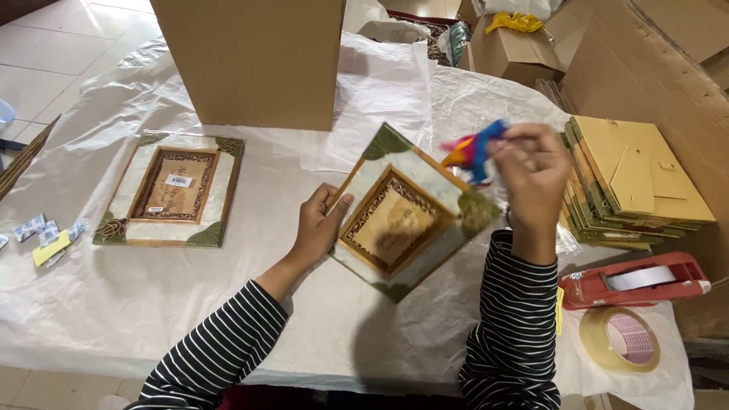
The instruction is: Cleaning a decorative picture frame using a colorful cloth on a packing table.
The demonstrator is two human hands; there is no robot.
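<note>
Left grip (319,224) clasped on tilted picture frame (406,212) edge, right grip (531,171) pinching colourful cloth (472,152) just above frame corner.

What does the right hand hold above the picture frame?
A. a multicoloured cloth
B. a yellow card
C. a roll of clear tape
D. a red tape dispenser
A: the right hand grips a blue, red and yellow cloth over the tilted frame, which the left hand steadies.

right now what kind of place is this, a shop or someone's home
Probably a small packing or craft workspace, perhaps in a home. A stack of picture frames lies face down beside cardboard boxes, with a red tape dispenser and a roll of tape on the paper-covered table.
</note>
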